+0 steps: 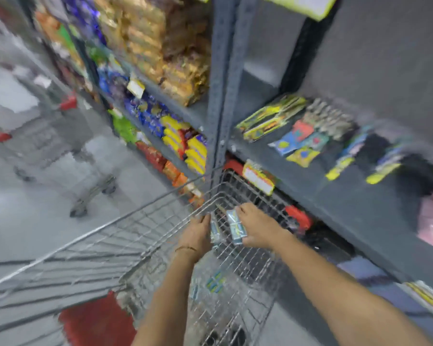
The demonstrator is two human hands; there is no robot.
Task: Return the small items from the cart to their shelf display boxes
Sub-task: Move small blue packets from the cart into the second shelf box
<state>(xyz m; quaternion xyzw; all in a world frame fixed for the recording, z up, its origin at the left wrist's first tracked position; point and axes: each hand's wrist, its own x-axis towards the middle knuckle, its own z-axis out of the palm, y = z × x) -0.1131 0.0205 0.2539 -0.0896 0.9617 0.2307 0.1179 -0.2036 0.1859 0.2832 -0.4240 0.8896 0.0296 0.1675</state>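
Note:
The frame is motion-blurred. Both of my hands reach into a wire shopping cart [125, 221]. My left hand [196, 233] grips a small clear-wrapped packet [214, 229] held upright. My right hand [256, 229] is closed on another small pale-blue packet [236, 228]. More small packets [214, 283] lie lower down in the cart basket. On the grey shelf [310, 176] to the right stand display boxes [272, 117] and several small colourful items [300, 143].
A grey metal upright [219, 96] splits the shelving. Snack packs [160, 46] and yellow and blue packets [183, 138] fill the left bays. A second cart [61, 136] with red trim stands on the grey floor at left. A red cart seat flap [98, 320] is below.

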